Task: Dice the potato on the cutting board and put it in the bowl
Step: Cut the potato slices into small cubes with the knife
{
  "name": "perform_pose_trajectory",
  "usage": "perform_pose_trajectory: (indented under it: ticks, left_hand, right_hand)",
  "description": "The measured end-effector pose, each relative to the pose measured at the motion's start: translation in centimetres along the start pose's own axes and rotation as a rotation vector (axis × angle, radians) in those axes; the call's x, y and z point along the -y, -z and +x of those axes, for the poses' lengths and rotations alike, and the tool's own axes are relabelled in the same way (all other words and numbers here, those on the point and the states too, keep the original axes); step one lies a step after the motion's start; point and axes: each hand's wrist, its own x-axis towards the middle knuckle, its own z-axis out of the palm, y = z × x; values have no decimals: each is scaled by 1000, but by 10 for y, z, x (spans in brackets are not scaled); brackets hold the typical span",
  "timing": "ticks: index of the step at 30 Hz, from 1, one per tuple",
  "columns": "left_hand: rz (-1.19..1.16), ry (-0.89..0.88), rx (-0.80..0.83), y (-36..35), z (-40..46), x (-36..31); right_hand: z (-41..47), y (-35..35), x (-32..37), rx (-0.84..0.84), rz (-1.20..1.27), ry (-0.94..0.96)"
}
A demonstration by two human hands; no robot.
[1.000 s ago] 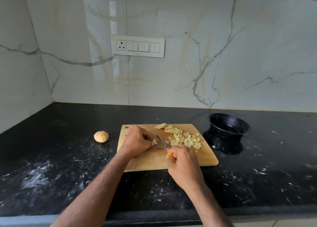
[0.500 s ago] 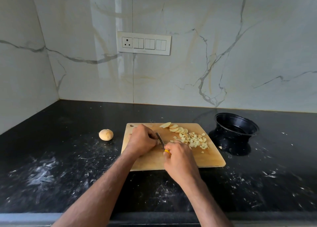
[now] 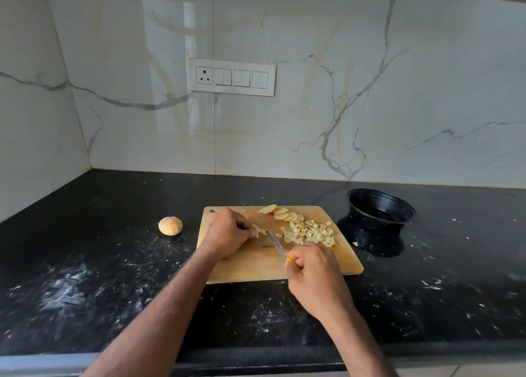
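Note:
A wooden cutting board (image 3: 256,268) lies on the black counter. On its far right part sits a heap of diced potato (image 3: 310,232), with a row of round potato slices (image 3: 284,215) behind it. My left hand (image 3: 227,232) curls its fingers over small potato pieces (image 3: 257,228) at the board's middle. My right hand (image 3: 313,277) grips a knife with a yellow handle; its blade (image 3: 274,241) points up-left towards those pieces. A black bowl (image 3: 380,209) stands right of the board.
A whole unpeeled potato (image 3: 170,225) rests on the counter left of the board. The marble wall with a switch panel (image 3: 232,76) rises behind. White specks and smears dot the counter (image 3: 85,262). The counter's front edge runs along the bottom.
The knife has drawn back to the right and down from my left hand's fingers. A few cut pieces now show beside my left fingertips. The camera view shifted slightly.

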Motion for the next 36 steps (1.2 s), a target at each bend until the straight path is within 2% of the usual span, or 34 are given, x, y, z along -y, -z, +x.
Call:
perform_pose_trajectory:
  ticks: [7,13,20,23,27,30,36]
  left_hand:
    - [-137,23,-105,2,0,1]
    - [-161,-14,-109,4,2,4]
    - [-131,-42,-159,4,1,2]
    - [-146,-49,-149,5,1,4]
    - [-127,-64,-121,3,3,6]
    - [-98,-66,-98,-1,4,6]
    - [-72,-91,-90,-2,1,5]
  right_hand:
    - [5,-13,24,45,-13,63]
    - [8,-10,17,-26,-73,-102]
    - [30,-26,42,34,-79,2]
    - [30,-29,42,54,-80,-105]
    - [25,-16,18,-22,-91,-265]
    - [25,-8,12,-80,-97,-242]
    - [29,-5,8,-52,-115,-155]
